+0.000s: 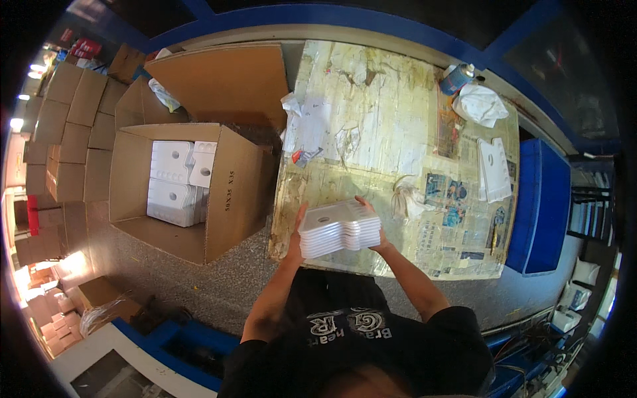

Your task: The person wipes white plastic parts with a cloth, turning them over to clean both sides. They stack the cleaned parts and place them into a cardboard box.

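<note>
Between my two hands is a stack of several white moulded plastic panels (340,229), each with a wavy front edge; the top one shows an oval hole. My left hand (298,233) presses against the stack's left end, and my right hand (378,232) grips its right end. The stack is at the near edge of the worktable (371,179). To the left, an open cardboard box (229,199) holds more stacked white panels (174,182) of the same kind. A few loose white panels (494,169) lie at the table's right side.
A spray can (456,79) and a white cloth (480,105) sit at the far right corner. A blue bin (542,205) stands right of the table. Another open carton (219,83) is behind the box, and stacked cartons (73,132) fill the far left.
</note>
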Available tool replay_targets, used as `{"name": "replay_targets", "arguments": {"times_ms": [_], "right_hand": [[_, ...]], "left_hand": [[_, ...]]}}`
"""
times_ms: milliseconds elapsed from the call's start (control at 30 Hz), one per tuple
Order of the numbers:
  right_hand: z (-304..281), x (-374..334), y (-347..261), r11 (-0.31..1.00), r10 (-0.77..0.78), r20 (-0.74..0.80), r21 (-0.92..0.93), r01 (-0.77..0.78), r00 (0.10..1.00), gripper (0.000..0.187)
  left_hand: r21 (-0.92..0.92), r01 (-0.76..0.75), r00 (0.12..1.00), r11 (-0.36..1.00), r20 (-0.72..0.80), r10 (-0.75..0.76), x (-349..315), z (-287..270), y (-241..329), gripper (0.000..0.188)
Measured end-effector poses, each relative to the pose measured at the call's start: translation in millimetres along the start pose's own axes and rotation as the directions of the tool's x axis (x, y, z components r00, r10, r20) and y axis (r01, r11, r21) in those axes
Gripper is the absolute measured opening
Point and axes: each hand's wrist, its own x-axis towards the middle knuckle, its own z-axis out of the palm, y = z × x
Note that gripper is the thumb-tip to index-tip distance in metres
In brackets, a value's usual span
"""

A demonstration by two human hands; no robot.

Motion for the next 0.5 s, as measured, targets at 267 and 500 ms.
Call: {"name": "replay_targets", "arguments": {"times_ms": [267,500], "right_hand": [[21,-19,18,0.957,-0.161,-0.082,-0.257,0.135,0.984,0.063],[27,-31,-44,0.917,0.134,-0.185,-0.348,-0.193,0.974,0.049]], "left_hand": [[0.641,0.006,0.981,0.768,-0.153,0.121,-15,20,4,0.075],[0.544,0.009,0.993,0.839,-0.1,0.055,-11,21,56,0.087]]}}
